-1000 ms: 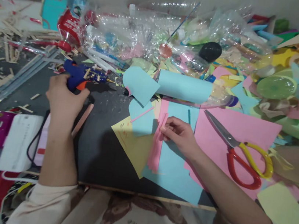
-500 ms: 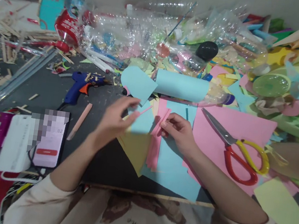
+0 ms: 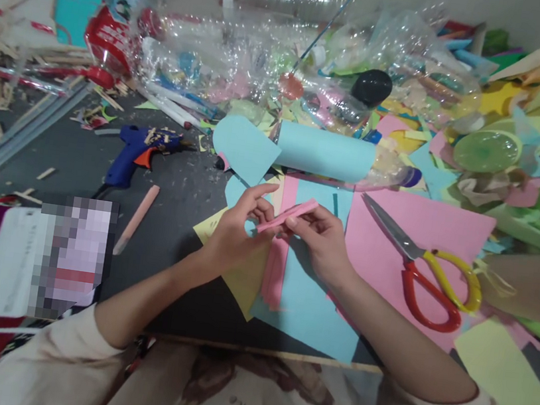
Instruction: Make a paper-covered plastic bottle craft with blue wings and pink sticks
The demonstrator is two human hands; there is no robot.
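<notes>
While the right hand [image 3: 322, 240] had its grip pinched closed on a pink paper strip [image 3: 282, 217] at mid-frame, the left hand [image 3: 233, 227] curled at its lower-left end, closure impossible to tell. A blue glue gun [image 3: 126, 157] lay left of center, scissors [image 3: 408, 245] at right.
</notes>
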